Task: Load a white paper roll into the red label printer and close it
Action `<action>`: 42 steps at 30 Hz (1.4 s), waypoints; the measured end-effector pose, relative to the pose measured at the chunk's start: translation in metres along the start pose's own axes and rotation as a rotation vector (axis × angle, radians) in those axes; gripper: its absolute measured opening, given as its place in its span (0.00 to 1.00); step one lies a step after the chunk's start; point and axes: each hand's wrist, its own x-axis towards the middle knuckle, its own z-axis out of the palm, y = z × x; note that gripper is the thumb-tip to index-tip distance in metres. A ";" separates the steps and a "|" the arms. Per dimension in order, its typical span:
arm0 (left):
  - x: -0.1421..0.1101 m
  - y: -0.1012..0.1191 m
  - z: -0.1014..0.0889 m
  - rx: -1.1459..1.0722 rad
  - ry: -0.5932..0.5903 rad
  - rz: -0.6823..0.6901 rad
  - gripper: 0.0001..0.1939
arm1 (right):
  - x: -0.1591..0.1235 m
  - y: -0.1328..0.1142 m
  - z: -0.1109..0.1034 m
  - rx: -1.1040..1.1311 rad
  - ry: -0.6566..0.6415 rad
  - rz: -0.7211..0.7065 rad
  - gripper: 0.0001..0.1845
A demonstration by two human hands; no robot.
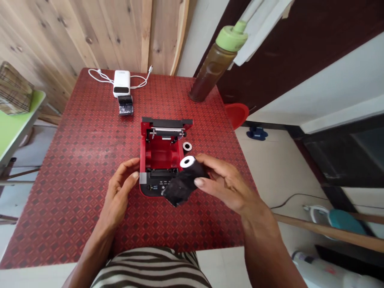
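A red and black printer [162, 154] sits on the table with its lid raised and the red bay inside exposed. My left hand [121, 188] holds the printer's left side, thumb at the front corner near a clear tape strip [143, 178]. Between the thumb and fingers of my right hand [225, 180] is a black roll [188, 182] with a white core, above the printer's front right. A loose black flap hangs from this roll over part of the control panel [154, 186]. Another roll with a white core [187, 147] is beside the printer's right wall, partly hidden.
A white power bank [121, 83] with white cables lies at the back left, in front of it a curled black strip [125, 105]. A tall bottle with a green cap [211, 66] stands at the back right. The red patterned tabletop [87, 140] carries everything.
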 end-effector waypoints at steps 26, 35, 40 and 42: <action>-0.001 0.014 0.005 0.035 -0.003 -0.026 0.22 | 0.089 -0.002 0.055 -1.048 -0.141 -0.070 0.08; -0.001 0.014 0.004 0.028 -0.008 -0.030 0.23 | 0.085 -0.006 0.053 -0.916 -0.108 -0.104 0.13; 0.000 0.014 0.004 0.034 -0.009 -0.023 0.24 | 0.056 -0.016 0.037 -0.661 -0.054 -0.227 0.20; 0.000 0.013 0.004 0.043 -0.009 -0.006 0.23 | 0.043 -0.016 0.033 -0.581 -0.030 -0.284 0.14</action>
